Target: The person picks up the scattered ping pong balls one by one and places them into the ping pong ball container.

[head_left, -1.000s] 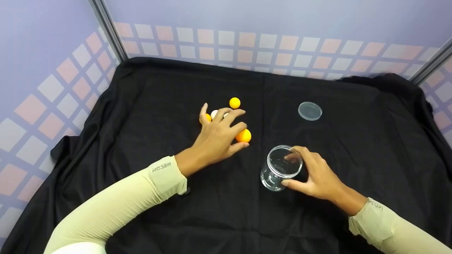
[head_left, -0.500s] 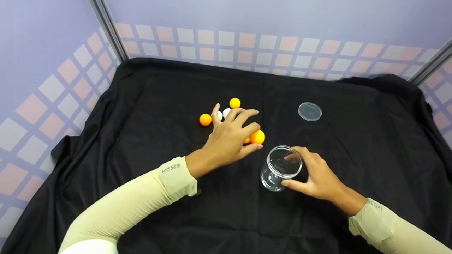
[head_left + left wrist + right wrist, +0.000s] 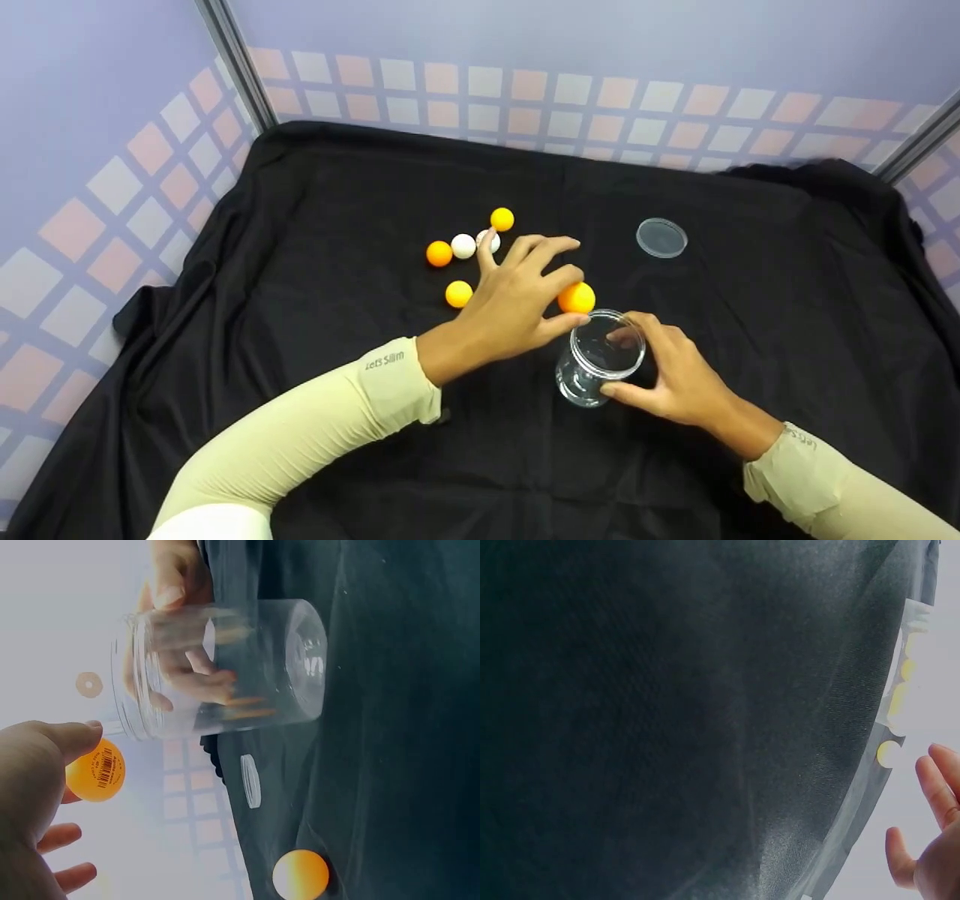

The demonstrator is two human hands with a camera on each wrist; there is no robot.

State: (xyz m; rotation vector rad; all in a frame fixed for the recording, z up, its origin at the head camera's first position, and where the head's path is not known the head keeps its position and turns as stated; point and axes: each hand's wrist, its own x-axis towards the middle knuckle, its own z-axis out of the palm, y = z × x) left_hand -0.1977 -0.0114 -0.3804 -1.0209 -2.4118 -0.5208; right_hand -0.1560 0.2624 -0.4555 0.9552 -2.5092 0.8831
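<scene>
My left hand (image 3: pixel 517 300) pinches an orange ping-pong ball (image 3: pixel 577 298) between thumb and forefinger, its other fingers spread. Dark print shows on that ball (image 3: pixel 96 770) in the left wrist view. The held ball is off the cloth, close to the rim of a clear jar (image 3: pixel 592 375). My right hand (image 3: pixel 679 379) grips the jar from the right, thumb in front and fingers behind. The jar stands upright, with no ball seen inside. To the left lie a white ball (image 3: pixel 463 246), a second white ball (image 3: pixel 490 241) partly behind my little finger, and several orange balls (image 3: pixel 459 294).
A clear round lid (image 3: pixel 661 238) lies flat behind the jar, to the right. Black cloth (image 3: pixel 360 195) with loose folds covers the table. Panels with pink and white squares (image 3: pixel 442 112) stand along the back and left.
My left hand has moved right with the pinched orange ball, from among the balls to the jar's rim. An orange ball behind it has come into sight. The right hand and jar stay put.
</scene>
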